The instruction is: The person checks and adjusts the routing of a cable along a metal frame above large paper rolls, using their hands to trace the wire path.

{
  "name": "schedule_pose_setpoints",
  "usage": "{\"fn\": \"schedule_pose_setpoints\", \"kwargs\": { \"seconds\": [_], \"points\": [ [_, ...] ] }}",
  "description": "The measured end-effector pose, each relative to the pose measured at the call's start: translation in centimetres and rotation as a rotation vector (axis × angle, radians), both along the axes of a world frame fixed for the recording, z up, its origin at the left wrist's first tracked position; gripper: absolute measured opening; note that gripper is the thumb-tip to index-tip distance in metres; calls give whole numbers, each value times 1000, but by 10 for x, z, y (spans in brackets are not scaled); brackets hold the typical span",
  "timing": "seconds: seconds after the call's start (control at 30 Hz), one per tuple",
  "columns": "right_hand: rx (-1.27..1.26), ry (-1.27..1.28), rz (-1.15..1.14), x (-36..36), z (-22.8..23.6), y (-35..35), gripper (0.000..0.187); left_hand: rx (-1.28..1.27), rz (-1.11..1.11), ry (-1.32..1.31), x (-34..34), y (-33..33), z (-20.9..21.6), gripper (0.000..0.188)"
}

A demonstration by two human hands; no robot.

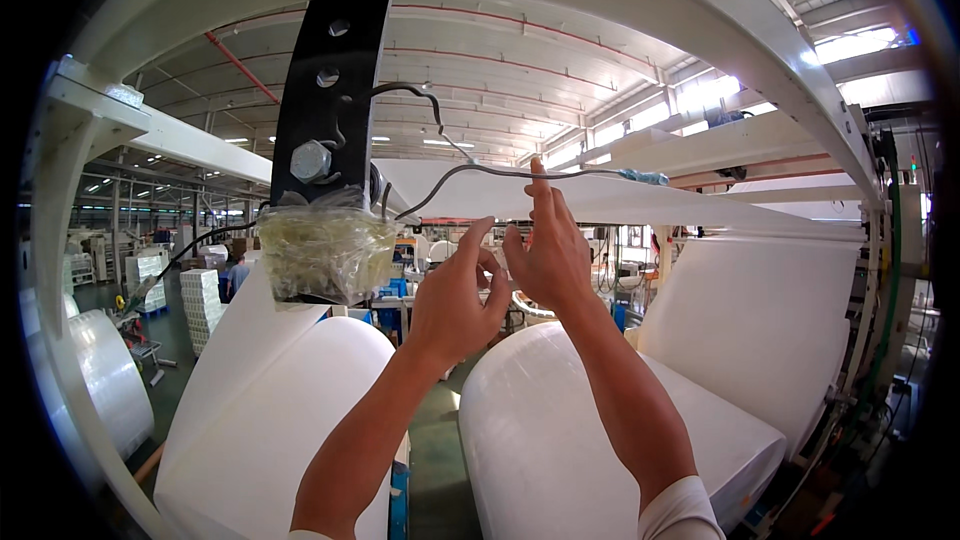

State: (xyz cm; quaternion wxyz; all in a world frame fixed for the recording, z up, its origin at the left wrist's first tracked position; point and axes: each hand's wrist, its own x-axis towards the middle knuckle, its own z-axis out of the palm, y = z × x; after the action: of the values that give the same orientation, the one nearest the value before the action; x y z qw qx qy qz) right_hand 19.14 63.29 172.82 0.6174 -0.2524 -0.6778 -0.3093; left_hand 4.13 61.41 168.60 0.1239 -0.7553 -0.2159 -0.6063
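Observation:
My left hand is raised at the middle, its fingers loosely bent and apart, with nothing visible in them. Close to its right, my right hand points upward with fingers stretched out. Its fingertips overlap a thin dark cable; whether they touch it I cannot tell. From a black metal bar the cable runs right to a bluish wrapped end. A large hex bolt sits in the bar, above a bundle of clear, yellowish plastic film wound round its lower part.
Two big white rolls stand below, one left and one right of my arms. A white sheet hangs at the right. A cream machine frame arches overhead. Far left are stacked white goods and a person.

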Motion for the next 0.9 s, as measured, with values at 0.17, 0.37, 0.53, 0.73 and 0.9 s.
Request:
{"fn": "schedule_pose_setpoints", "kwargs": {
  "seconds": [0.17,0.37,0.53,0.73,0.9],
  "points": [
    [20,-3,-10,2,3,2,80,-2,26,-2,-3,-1,0,56],
    [-22,-23,-23,2,-1,-1,82,-22,26,-7,-5,-2,-3,56],
    [3,-29,-10,1,-2,5,83,-12,34,-1,-9,3,-6,55],
    [-19,-3,-16,1,0,2,82,-42,33,-2,-13,3,-7,53],
    [22,-5,-26,-1,1,2,81,-30,56,-3,-16,3,-9,52]
  ]
}}
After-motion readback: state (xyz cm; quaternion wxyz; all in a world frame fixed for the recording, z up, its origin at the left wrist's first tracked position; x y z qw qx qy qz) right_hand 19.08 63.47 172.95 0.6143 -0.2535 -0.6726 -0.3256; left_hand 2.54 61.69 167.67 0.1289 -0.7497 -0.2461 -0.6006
